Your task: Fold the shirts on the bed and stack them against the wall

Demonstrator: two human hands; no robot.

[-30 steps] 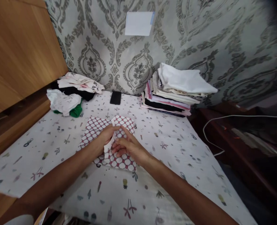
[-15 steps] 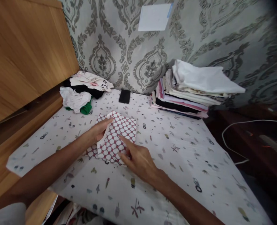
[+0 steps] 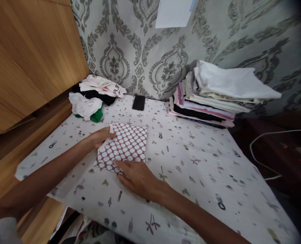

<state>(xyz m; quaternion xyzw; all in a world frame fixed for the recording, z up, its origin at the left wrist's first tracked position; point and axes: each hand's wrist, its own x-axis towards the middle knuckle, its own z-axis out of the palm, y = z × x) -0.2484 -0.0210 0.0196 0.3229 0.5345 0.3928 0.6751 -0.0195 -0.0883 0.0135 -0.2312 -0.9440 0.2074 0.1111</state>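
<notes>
A pale sheet (image 3: 203, 169) printed with small plants and motifs is covering the surface in front of me, its near edge slanting above some jumbled fabric (image 3: 81, 234) below. A light sleeve (image 3: 2, 230) is showing around my left arm.

Closest in, my right hand (image 3: 138, 178) is lying flat over the lower edge of a folded patterned cloth (image 3: 126, 144), fingers loosely stretched out and not closing on anything. The cloth, white with a red-and-grey lattice, is resting on the sheet between my two hands. My left hand (image 3: 101, 136) is grasping its left edge, the thumb lying on top; the other fingers are partly hidden, so I cannot tell how far under they are reaching.

Beyond the cloth, a black phone (image 3: 138, 102) is lying near the wall. To its left, a loose heap is sitting beside a wooden cabinet (image 3: 33, 57): a crumpled white garment (image 3: 85, 105) over a green one (image 3: 96, 115), and behind them a black piece (image 3: 104, 96) under a pale pink garment (image 3: 99, 84) with dark lettering. To the right, a stack of folded clothes (image 3: 201, 110) is standing with a white piece (image 3: 231, 81) on top. Farther right, a white cable (image 3: 250, 147) is curving past the sheet. Behind everything, damask-patterned wallpaper (image 3: 130, 27) is bearing a white sheet of paper (image 3: 174, 13).
</notes>
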